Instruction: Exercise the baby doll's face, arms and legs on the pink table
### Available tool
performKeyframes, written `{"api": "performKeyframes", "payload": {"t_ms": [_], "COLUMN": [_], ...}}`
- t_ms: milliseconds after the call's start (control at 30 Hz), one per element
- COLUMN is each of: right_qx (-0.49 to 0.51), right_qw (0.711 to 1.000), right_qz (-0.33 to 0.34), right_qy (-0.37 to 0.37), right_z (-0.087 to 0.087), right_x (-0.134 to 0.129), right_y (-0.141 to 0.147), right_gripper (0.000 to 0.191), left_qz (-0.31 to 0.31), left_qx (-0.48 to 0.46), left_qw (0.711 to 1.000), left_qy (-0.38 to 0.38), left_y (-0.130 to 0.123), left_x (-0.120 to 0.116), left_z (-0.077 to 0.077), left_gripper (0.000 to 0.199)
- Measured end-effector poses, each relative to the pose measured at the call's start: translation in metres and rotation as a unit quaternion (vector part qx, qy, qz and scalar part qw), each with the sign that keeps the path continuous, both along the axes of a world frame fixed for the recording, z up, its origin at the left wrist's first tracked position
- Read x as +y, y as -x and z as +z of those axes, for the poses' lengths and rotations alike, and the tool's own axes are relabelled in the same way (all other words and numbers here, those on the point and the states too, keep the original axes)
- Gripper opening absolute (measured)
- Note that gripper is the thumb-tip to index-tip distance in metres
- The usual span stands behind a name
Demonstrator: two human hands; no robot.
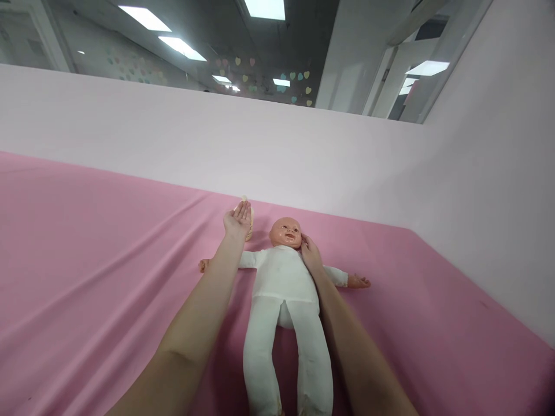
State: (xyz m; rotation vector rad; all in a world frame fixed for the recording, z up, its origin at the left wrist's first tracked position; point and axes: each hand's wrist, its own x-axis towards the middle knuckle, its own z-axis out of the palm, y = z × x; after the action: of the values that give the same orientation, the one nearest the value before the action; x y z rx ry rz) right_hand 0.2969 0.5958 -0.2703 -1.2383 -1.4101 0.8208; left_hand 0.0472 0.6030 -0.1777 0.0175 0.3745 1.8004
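A broad, flat surface is being covered by a pink sheet. On the left, the cloth is being drawn into long diagonal folds; on the right, a smoother stretch is being shown, broken only by a faint mark. Near the middle, a doll with a white cloth body is being borne on its back, face up. Its head is being pointed toward the far edge, its arms are being spread to either side, and its legs are being stretched toward the near side. Left of the head, near that far edge, a cream-coloured object is being supported, mostly being hidden from view.
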Motion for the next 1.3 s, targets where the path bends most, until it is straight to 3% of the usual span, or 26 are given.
{"api": "performKeyframes", "payload": {"t_ms": [833, 1000, 1067, 1167, 1300], "right_qx": [0.006, 0.012, 0.020, 0.017, -0.002], "right_qw": [1.000, 1.000, 1.000, 1.000, 1.000], "right_qz": [0.012, 0.016, 0.015, 0.012, 0.000], "right_qy": [0.003, 0.005, 0.009, 0.015, 0.002], "right_z": [-0.010, -0.007, -0.006, -0.005, -0.004], "right_x": [0.006, 0.004, 0.003, 0.002, 0.001], "right_y": [-0.002, -0.001, 0.000, 0.000, -0.001], "right_gripper": [0.050, 0.049, 0.049, 0.050, 0.049], "left_qz": [0.054, 0.082, 0.124, 0.188, 0.170], "left_qx": [0.031, 0.106, 0.198, 0.365, 0.513], "left_qw": [0.998, 0.991, 0.972, 0.911, 0.840], "left_qy": [0.007, 0.017, 0.005, -0.045, -0.039], "left_y": [-0.008, -0.011, -0.011, -0.012, -0.018], "left_x": [-0.007, -0.008, -0.009, -0.012, -0.020], "left_z": [0.004, 0.006, 0.006, 0.004, 0.002], "left_gripper": [0.052, 0.040, 0.029, 0.018, 0.023]}}
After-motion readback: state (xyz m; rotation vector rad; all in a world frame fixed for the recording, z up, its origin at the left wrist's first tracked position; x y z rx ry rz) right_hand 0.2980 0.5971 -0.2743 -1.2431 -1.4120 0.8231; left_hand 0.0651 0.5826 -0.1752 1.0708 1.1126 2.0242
